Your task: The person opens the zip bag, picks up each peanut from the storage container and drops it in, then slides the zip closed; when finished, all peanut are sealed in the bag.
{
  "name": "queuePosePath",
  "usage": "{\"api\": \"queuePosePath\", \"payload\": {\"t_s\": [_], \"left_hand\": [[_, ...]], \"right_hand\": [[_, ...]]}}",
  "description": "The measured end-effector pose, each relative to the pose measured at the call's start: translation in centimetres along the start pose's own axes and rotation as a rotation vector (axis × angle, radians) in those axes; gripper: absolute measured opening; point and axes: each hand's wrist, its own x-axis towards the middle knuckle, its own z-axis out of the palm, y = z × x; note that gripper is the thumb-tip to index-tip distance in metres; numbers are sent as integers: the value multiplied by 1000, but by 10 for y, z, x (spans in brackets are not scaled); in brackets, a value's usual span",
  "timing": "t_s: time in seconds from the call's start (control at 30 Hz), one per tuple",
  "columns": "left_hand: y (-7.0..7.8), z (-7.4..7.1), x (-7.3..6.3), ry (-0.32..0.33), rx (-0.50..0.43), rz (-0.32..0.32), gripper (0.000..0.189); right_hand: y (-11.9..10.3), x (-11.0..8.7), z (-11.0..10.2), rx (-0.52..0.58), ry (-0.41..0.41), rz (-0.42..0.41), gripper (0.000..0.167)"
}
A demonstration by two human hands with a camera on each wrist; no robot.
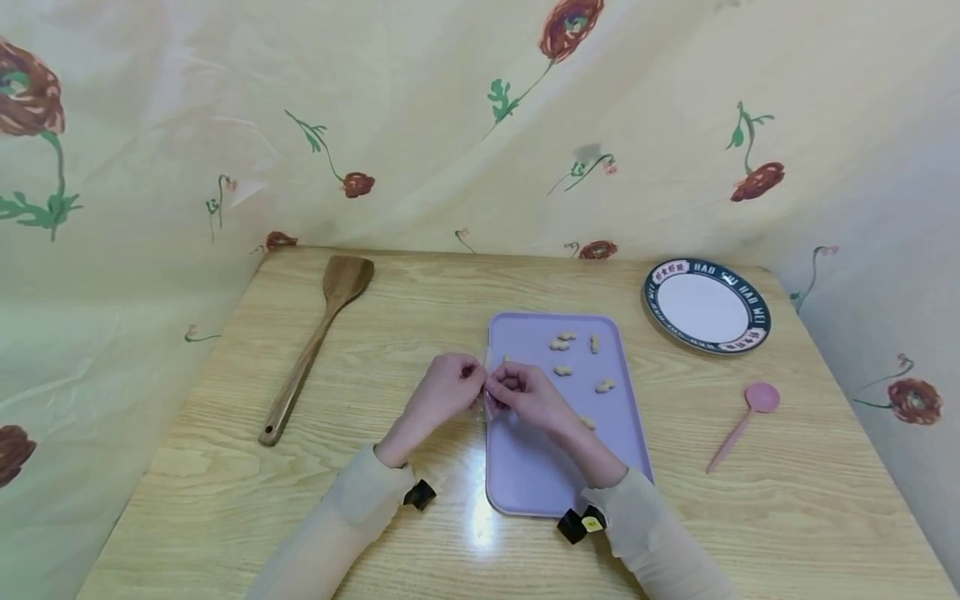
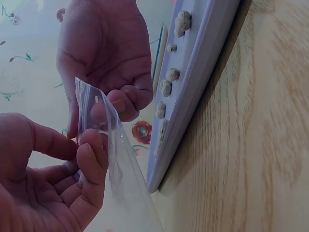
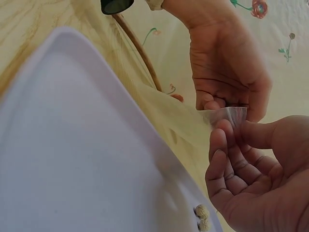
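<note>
Both hands hold a clear zip-top plastic bag (image 2: 126, 166) by its mouth, over the left edge of a lilac tray (image 1: 528, 479). My left hand (image 1: 446, 387) pinches one side between thumb and index finger. Opposite it, my right hand (image 1: 536, 402) pinches the other side with thumb and fingertips. In the left wrist view the bag hangs down from the fingers and looks flat. Several unshelled peanuts (image 1: 562, 371) lie scattered on the tray, one of them partly behind the right wrist.
A wooden spatula (image 1: 306, 367) lies at the left of the wooden table (image 1: 225, 508). To the right are a white plate with a dark lettered rim (image 1: 654, 312) and a pink spoon (image 1: 762, 398). Floral cloth (image 1: 420, 108) hangs behind the table.
</note>
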Motion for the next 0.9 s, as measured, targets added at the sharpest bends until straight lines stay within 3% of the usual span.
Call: {"api": "queuePosePath", "payload": {"t_s": [0.2,0.5,0.9], "left_hand": [[0,-1,-1,-24,15,-11,24],[3,-3,-2,-31,25,-19,20],[4,-4,-2,-49,-103,-88,22]], "right_hand": [[-1,0,1,-19,17,49,16],[-3,0,2,-59,-9,34,18],[0,0,9,-73,104,-6,22]]}}
